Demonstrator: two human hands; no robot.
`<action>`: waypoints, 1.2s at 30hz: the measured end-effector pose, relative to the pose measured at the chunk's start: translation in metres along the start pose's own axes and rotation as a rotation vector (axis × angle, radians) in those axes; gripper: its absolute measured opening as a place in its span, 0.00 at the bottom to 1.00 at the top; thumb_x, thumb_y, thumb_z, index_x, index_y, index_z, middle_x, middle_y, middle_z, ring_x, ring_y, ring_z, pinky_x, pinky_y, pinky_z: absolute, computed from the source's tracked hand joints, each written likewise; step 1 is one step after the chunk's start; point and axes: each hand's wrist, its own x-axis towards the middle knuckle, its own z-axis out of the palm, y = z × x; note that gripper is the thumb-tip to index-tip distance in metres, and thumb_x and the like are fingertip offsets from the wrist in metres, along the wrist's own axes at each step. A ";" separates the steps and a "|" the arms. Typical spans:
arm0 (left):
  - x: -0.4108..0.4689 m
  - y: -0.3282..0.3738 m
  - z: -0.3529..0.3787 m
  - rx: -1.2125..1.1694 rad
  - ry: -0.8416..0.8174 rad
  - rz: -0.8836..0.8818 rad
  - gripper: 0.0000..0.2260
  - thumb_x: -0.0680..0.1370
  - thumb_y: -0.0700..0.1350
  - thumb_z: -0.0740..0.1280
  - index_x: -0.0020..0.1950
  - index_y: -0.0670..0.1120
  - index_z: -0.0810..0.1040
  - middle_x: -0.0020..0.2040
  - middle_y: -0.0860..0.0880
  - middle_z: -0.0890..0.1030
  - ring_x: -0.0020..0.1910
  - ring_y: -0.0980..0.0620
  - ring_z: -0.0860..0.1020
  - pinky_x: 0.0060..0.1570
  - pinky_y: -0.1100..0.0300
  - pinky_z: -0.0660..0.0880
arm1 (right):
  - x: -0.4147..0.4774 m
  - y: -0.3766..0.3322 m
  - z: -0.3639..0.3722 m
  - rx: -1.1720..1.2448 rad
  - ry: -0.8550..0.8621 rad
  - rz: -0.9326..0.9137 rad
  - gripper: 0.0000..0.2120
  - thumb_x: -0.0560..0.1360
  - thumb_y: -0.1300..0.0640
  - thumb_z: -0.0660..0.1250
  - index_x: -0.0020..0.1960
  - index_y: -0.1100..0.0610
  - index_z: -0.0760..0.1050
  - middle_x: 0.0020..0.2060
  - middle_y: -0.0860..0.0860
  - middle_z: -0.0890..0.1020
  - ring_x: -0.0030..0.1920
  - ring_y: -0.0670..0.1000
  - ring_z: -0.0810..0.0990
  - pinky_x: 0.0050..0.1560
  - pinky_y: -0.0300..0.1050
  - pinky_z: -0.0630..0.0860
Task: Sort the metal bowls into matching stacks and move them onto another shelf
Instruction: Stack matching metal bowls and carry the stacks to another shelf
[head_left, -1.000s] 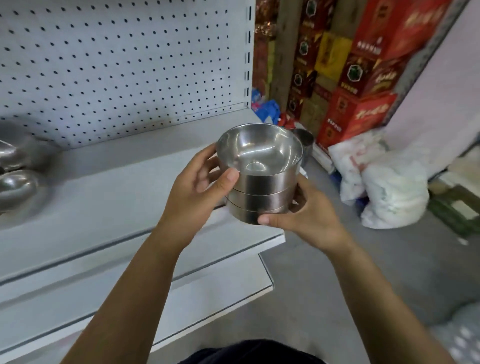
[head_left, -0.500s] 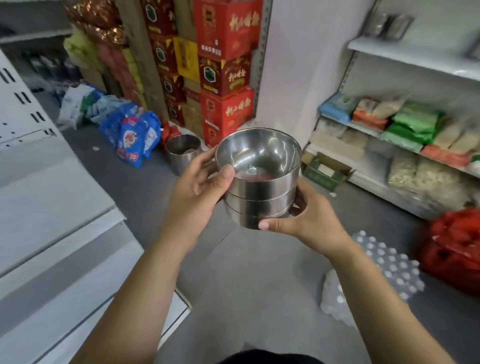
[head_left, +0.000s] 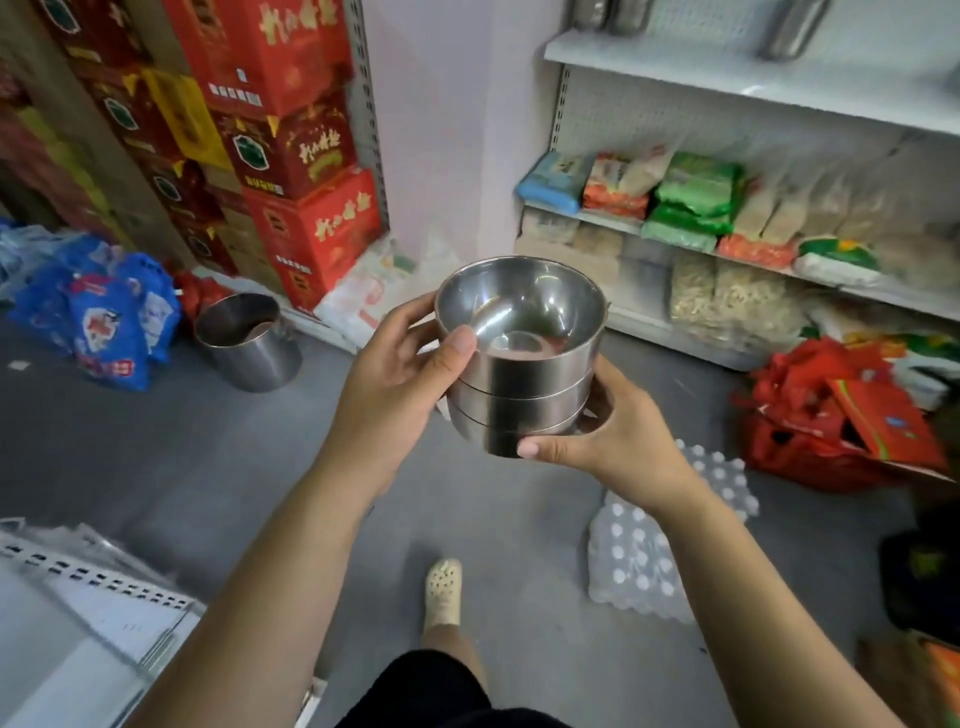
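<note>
A stack of metal bowls (head_left: 519, 384), three of them nested one inside another and sitting upright, is held in the air in front of the person, above the grey floor (head_left: 208, 467) and not resting on any shelf. The left hand (head_left: 395, 374) grips the stack from its left side, the thumb lying over the rim of the top bowl and the other fingers (head_left: 410, 317) curled round the far wall. The right hand (head_left: 618, 431) cups the stack from below and from the right, its thumb pressed against the lowest bowl; its remaining fingers are hidden behind the metal. Below the arms a foot in a pale perforated shoe (head_left: 443, 592) stands on the floor, and just to its right lies a clear-wrapped pack with white round tops (head_left: 639, 561). To the left of the stack a larger metal pot (head_left: 249, 343) stands on the floor, with blue bags (head_left: 114, 322) beside it and red cartons (head_left: 291, 156) piled behind. To the right, a white shelf unit (head_left: 753, 78) carries packets of dry goods (head_left: 696, 197) on its lower boards and blurred metal containers (head_left: 789, 21) on its top board. A red bag (head_left: 810, 431) slumps on the floor near its foot. The corner of another white shelf (head_left: 78, 623) shows at lower left.
</note>
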 end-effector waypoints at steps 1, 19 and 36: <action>0.015 -0.003 0.003 0.012 -0.016 -0.003 0.22 0.77 0.51 0.73 0.69 0.49 0.74 0.64 0.50 0.83 0.64 0.53 0.80 0.61 0.51 0.79 | 0.010 0.002 -0.005 0.003 0.014 0.005 0.41 0.57 0.51 0.87 0.67 0.49 0.75 0.57 0.43 0.86 0.59 0.45 0.84 0.62 0.44 0.80; 0.334 -0.023 0.070 0.114 -0.397 -0.035 0.24 0.76 0.57 0.73 0.70 0.53 0.75 0.64 0.55 0.82 0.64 0.56 0.80 0.64 0.48 0.78 | 0.241 0.037 -0.082 0.046 0.363 0.090 0.41 0.57 0.51 0.87 0.68 0.47 0.75 0.58 0.41 0.85 0.60 0.43 0.83 0.61 0.41 0.79; 0.567 -0.063 0.226 0.063 -0.529 -0.018 0.25 0.74 0.55 0.70 0.71 0.55 0.74 0.62 0.60 0.82 0.62 0.60 0.80 0.57 0.57 0.81 | 0.434 0.104 -0.255 0.049 0.439 0.087 0.37 0.58 0.56 0.87 0.63 0.46 0.76 0.57 0.40 0.85 0.60 0.43 0.83 0.58 0.37 0.79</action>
